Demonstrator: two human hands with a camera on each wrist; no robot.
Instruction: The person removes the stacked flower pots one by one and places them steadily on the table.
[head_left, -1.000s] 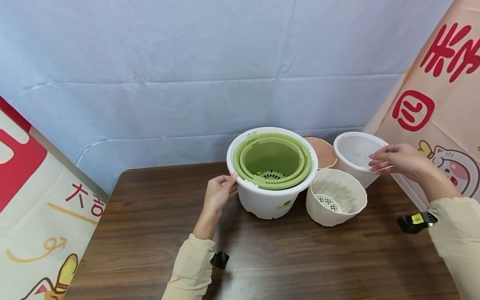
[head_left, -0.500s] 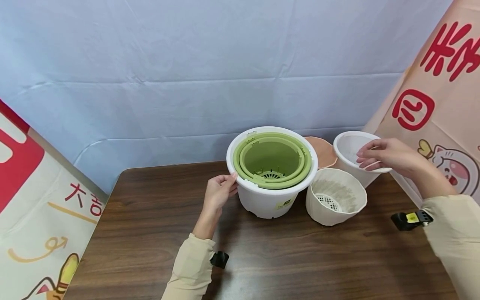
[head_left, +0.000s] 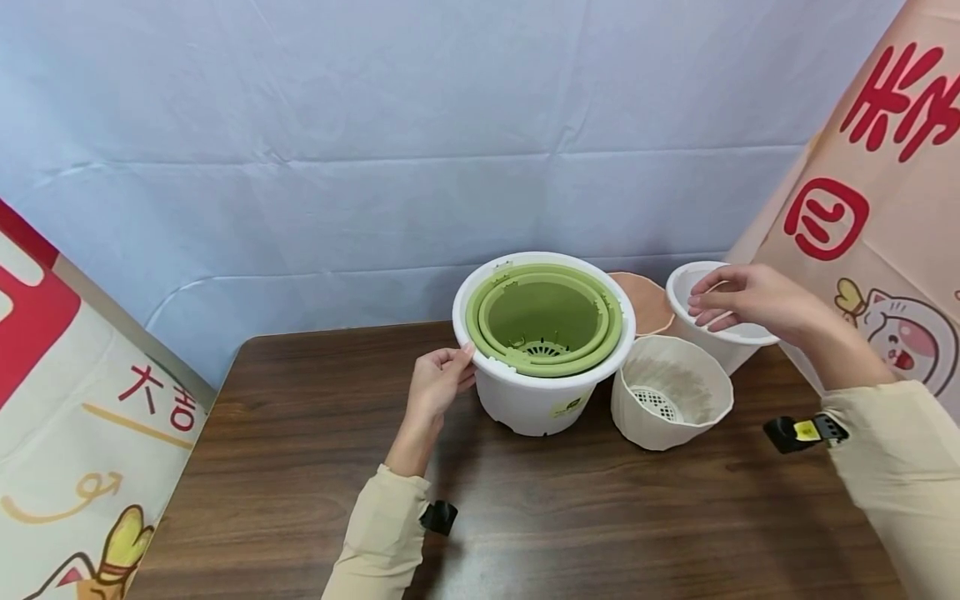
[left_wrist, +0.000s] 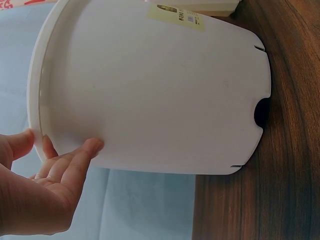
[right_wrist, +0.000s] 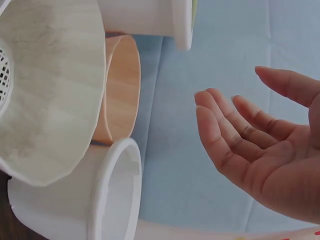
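Note:
A large white flower pot [head_left: 525,410] stands upright with an outer green pot [head_left: 474,323] and a smaller green pot [head_left: 547,312] nested inside. My left hand [head_left: 433,385] pinches its rim at the near left; in the left wrist view the thumb lies on the rim and the fingers are beneath it. A smaller white pot [head_left: 731,353] is at the back right. Over its mouth hovers my right hand [head_left: 761,304], its relaxed fingers apart and holding nothing. In front of that pot sits a cream ribbed pot [head_left: 663,429] with a perforated base.
Behind the cream pot an orange pot [head_left: 647,302] is partly hidden. All the pots stand on a dark wooden table [head_left: 315,467]. A pale blue cloth [head_left: 375,167] hangs behind, and printed banners [head_left: 892,208] flank the sides.
My right hand has moved left and slightly up, from the right rim of the smaller white pot to above its mouth. The left hand keeps its place on the large pot's rim.

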